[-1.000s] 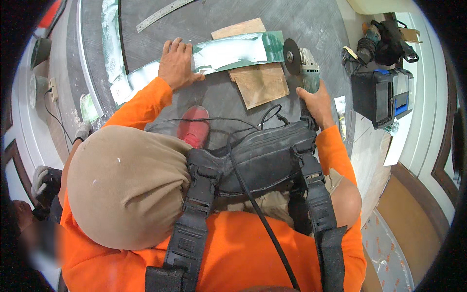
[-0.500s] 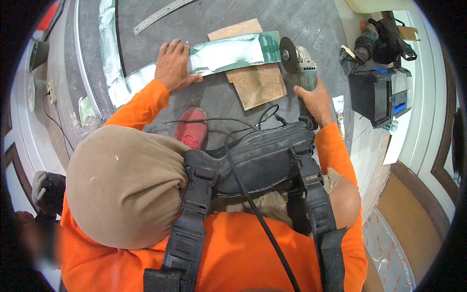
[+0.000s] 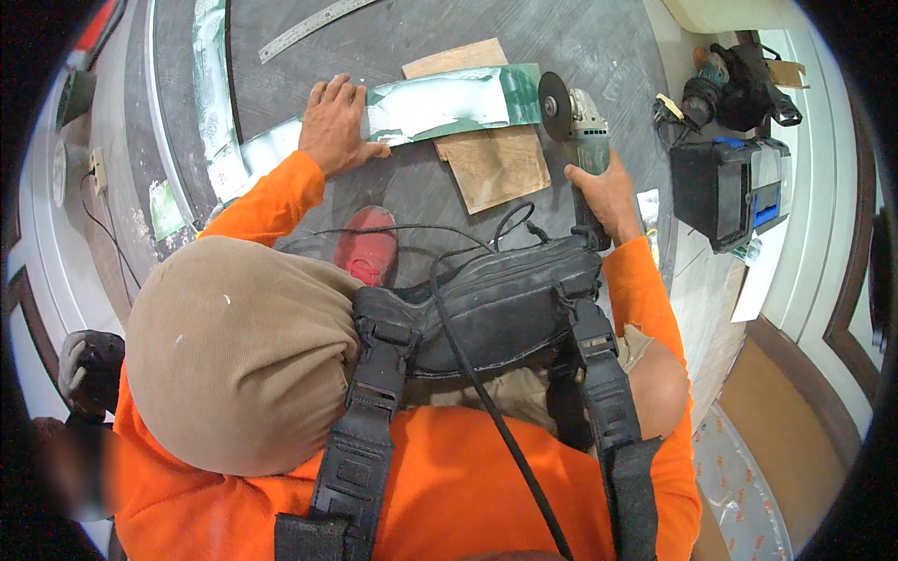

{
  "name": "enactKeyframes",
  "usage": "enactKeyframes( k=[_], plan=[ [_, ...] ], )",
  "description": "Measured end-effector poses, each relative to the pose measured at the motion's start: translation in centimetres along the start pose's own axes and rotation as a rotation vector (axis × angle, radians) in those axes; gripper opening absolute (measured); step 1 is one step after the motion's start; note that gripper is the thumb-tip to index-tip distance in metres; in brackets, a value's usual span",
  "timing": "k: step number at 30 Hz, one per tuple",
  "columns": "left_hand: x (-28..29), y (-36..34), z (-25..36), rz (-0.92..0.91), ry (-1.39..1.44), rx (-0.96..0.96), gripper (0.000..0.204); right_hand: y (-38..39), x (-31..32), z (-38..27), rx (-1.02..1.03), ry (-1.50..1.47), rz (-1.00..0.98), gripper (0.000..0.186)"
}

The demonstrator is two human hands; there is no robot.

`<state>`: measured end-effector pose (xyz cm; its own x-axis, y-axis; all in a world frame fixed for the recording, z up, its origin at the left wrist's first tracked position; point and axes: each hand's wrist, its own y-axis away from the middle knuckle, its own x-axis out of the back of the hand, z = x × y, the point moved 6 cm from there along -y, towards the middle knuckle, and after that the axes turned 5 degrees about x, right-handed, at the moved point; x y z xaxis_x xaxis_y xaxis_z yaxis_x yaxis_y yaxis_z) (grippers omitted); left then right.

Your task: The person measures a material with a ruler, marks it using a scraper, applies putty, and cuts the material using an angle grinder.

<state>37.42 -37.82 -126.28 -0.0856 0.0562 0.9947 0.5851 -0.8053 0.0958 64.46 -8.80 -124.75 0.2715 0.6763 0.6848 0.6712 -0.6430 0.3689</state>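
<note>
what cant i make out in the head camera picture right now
All in the head view:
Green-and-white strip: a section is covered by the left hand.
Wood pieces: partly hidden under the strip.
Angle grinder: handle largely hidden by the right hand.
Disc: contact with the strip too fine to tell.
Metal ruler: cut off by the top edge.
Blurred patch, lower left: details smeared out.

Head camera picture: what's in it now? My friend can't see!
A person's right hand holds a green-and-silver angle grinder, its thin dark disc beside the end of a long flat green-and-white strip; the left hand rests on the strip. Tan wooden pieces lie under the strip on the gray floor.
</note>
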Motion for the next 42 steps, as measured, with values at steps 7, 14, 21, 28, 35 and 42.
enactKeyframes(
  k=[7, 14, 21, 28, 35, 42],
  plan=[
    [-0.2, -0.3, -0.1, -0.044, -0.012, 0.017, 0.101, -0.6, 0.0, 0.1, 0.035, 0.018, 0.013, 0.057],
    [0.0, -0.1, -0.2, -0.039, 0.003, 0.017, 0.102, -0.6, 0.0, -0.3, -0.005, 0.0, -0.004, 0.059],
    [-0.2, -0.2, -0.7, -0.052, -0.003, 0.016, 0.105, -1.2, -0.2, -0.2, -0.007, 0.001, -0.014, 0.059],
    [0.2, -0.3, -0.4, -0.044, 0.031, 0.019, 0.103, -1.6, -0.2, -0.3, 0.0, 0.013, -0.01, 0.053],
    [-0.2, -0.4, -0.4, -0.048, 0.007, 0.041, 0.102, -2.0, -0.2, 0.0, -0.011, 0.059, 0.012, 0.054],
    [0.0, -0.3, -0.6, -0.031, 0.033, 0.031, 0.102, -2.5, -0.3, -0.8, 0.026, 0.013, 0.02, 0.053]
  ],
)
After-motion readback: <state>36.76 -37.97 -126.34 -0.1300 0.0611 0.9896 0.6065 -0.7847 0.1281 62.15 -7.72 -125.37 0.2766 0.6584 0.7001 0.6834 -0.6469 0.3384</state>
